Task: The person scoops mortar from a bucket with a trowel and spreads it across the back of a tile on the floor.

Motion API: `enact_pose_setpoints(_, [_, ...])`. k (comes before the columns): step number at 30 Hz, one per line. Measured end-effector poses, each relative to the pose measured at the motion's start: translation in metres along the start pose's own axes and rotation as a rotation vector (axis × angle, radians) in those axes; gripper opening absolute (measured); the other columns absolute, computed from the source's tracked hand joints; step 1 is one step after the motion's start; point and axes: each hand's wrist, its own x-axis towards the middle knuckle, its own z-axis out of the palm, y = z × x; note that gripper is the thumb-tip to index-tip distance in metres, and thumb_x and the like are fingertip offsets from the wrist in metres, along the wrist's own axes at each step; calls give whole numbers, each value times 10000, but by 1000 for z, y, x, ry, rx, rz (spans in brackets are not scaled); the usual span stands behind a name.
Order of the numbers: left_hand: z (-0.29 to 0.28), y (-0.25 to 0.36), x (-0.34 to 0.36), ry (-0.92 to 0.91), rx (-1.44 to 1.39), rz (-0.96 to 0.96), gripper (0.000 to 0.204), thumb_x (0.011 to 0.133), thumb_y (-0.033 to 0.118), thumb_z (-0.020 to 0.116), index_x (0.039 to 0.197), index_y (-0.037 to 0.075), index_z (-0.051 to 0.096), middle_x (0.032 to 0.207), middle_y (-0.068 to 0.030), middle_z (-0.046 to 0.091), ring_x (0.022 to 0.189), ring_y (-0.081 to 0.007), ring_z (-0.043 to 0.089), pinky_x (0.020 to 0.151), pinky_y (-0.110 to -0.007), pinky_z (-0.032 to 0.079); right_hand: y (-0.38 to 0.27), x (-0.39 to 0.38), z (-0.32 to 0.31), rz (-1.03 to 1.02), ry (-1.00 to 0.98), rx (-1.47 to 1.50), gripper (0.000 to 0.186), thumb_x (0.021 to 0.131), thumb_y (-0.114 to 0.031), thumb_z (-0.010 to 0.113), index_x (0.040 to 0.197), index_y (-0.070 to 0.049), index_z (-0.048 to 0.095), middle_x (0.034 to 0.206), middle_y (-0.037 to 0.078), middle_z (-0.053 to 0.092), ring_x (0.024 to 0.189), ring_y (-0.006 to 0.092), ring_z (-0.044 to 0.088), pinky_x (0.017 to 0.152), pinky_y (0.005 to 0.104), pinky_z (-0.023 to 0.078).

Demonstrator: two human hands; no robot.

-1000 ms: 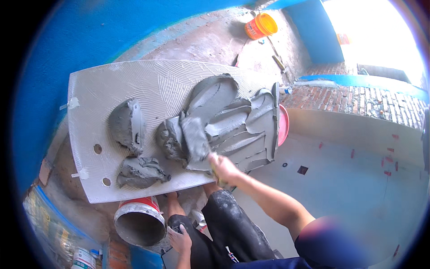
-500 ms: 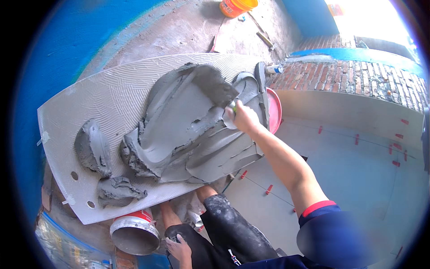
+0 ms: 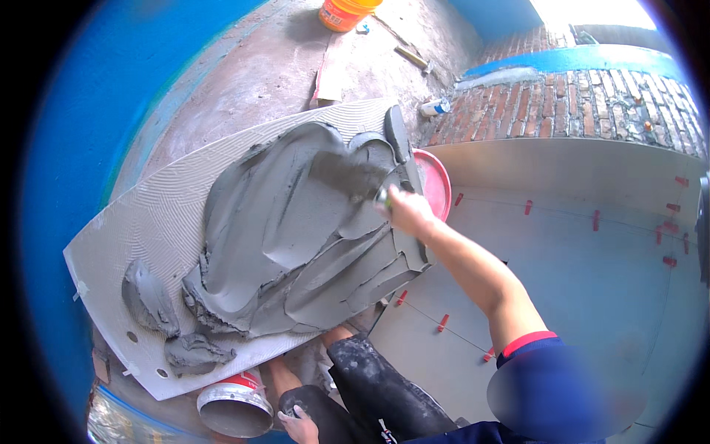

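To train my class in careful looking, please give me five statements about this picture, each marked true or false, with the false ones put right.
1. The right hand grips a flat-bladed tool over the grey paste. True.
2. Both hands grip the tool. False: the left hand is apart from it, down by the dark shorts.
3. The pale panel has two round holes toward its left end. True.
4. Paste hides the panel completely. False: ridged, pale surface shows on its left part.
5. An orange bucket stands beyond the panel, at the picture's top edge. True.
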Motion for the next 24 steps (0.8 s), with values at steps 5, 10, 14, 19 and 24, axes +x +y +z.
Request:
enact_pose_setpoints(5, [5,13,-5,26,65,-34,724,936,504,498,1361,-69,372,1260,-340,531,1140,-461,555,975,-495,447,-10,43,-4,545,-157,759,553,986,-505,453,905,31,561,682,165,618,646,300,658,626,442,523])
enact_pose_setpoints(10, [-8,22,-9,18,117,-71,723,940,508,487,1369,-59,354,1253,-340,534,1128,-460,562,960,-496,455,-45,-58,1,212,-526,541,592,964,-528,465,1173,19,550,1024,322,646,995,469,631,940,504,469])
enact_pose_setpoints(14, [3,26,-10,54,93,-11,720,942,513,478,1373,-49,346,1267,-333,533,1122,-454,569,950,-493,457,90,-29,0,-100,-108,-79,478,885,-512,595,967,-52,497,711,167,650,635,359,669,548,474,533])
enact_pose_setpoints(19, [4,33,-11,19,145,-41,723,946,507,473,1384,-50,328,1261,-336,536,1116,-453,572,946,-490,456,123,43,-37,128,179,10,465,935,-478,547,1025,-23,564,771,221,662,709,370,672,657,456,548])
enact_pose_setpoints(24, [4,33,-13,22,174,-44,736,948,504,473,1399,-51,296,1230,-348,549,1112,-456,573,939,-492,458,94,52,-34,606,-132,1001,594,971,-605,413,915,-31,556,742,105,596,598,187,607,556,377,508])
